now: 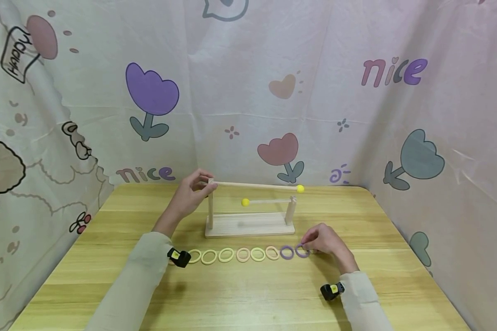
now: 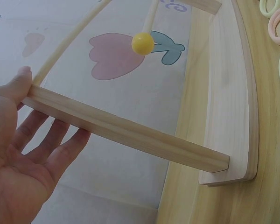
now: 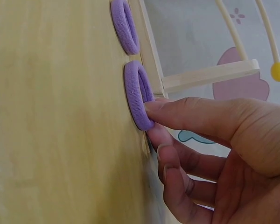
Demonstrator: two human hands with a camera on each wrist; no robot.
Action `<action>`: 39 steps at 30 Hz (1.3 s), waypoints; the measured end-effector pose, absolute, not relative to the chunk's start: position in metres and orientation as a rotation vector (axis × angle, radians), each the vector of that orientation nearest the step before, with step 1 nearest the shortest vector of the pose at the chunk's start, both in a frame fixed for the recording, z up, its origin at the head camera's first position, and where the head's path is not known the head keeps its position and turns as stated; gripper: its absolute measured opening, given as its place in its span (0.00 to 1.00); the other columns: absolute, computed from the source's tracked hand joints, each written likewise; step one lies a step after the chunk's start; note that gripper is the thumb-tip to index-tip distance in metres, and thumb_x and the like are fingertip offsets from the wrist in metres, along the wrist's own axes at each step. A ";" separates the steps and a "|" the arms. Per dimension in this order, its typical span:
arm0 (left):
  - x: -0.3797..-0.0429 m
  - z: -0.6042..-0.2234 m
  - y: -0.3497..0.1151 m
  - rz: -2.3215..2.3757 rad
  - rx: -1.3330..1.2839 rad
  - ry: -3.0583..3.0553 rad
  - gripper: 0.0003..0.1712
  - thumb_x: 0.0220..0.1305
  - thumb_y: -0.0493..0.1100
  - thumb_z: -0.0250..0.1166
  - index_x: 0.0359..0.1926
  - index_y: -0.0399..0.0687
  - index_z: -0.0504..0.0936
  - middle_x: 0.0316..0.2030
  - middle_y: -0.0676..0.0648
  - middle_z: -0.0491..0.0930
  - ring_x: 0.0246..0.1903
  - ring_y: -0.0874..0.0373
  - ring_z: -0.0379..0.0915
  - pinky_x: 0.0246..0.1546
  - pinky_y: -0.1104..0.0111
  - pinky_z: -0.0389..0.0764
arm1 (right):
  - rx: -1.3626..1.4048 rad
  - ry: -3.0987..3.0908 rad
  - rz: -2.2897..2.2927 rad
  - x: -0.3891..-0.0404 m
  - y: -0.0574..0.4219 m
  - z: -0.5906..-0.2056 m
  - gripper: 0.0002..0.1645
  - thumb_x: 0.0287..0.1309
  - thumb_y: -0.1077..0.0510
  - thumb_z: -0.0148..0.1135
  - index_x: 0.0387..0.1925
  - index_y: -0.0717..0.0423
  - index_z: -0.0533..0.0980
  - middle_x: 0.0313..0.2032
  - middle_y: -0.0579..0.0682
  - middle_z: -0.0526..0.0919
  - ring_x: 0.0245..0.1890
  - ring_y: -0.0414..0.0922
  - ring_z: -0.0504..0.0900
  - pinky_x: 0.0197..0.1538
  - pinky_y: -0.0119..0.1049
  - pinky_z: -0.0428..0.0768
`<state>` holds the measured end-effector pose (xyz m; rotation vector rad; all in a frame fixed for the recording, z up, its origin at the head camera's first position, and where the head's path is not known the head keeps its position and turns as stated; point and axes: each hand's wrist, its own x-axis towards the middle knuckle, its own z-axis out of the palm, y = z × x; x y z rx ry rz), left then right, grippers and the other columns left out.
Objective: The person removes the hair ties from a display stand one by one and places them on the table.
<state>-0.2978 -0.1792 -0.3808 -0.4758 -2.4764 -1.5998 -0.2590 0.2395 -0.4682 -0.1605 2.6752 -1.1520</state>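
My left hand point(image 1: 189, 195) grips the top of the left post point(image 2: 126, 126) of a light wooden stand, thumb and fingertips on the wood. Two thin rods reach sideways from the posts: the upper rod point(image 1: 257, 185) and the lower rod point(image 1: 269, 201), each tipped with a yellow ball point(image 1: 245, 202). A flat base point(image 1: 248, 226) joins both posts. In front of the stand, my right hand point(image 1: 326, 240) pinches the edge of a purple hair tie point(image 3: 134, 98) between thumb and index finger. That tie is at the right end of a row on the table.
A second purple hair tie point(image 3: 118, 25) lies beside the pinched one. Several yellow and pink ties, among them a pink tie point(image 1: 243, 261), continue the row leftward across the wooden table point(image 1: 248, 299). A printed curtain point(image 1: 240, 82) hangs behind the table's back edge.
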 end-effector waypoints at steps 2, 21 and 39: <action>-0.298 -0.381 -0.179 -1.608 -0.476 -2.473 0.19 0.73 0.50 0.65 0.57 0.47 0.76 0.53 0.37 0.81 0.52 0.42 0.82 0.50 0.60 0.85 | -0.149 2.671 -1.160 -0.258 0.239 -0.468 0.04 0.51 0.68 0.76 0.30 0.59 0.87 0.25 0.48 0.87 0.20 0.40 0.75 0.25 0.30 0.76; -0.297 -0.382 -0.178 -1.631 -0.476 -2.469 0.19 0.73 0.50 0.65 0.58 0.46 0.76 0.54 0.37 0.81 0.53 0.42 0.81 0.52 0.57 0.85 | -0.145 2.636 -1.170 -0.257 0.240 -0.468 0.05 0.52 0.67 0.76 0.32 0.59 0.87 0.27 0.48 0.88 0.21 0.41 0.76 0.26 0.32 0.77; -0.297 -0.390 -0.175 -1.626 -0.422 -2.445 0.19 0.73 0.52 0.65 0.58 0.50 0.77 0.54 0.38 0.82 0.53 0.43 0.81 0.49 0.62 0.83 | -0.117 2.747 -1.263 -0.259 0.243 -0.458 0.10 0.65 0.61 0.67 0.45 0.63 0.85 0.37 0.56 0.87 0.26 0.45 0.82 0.30 0.37 0.84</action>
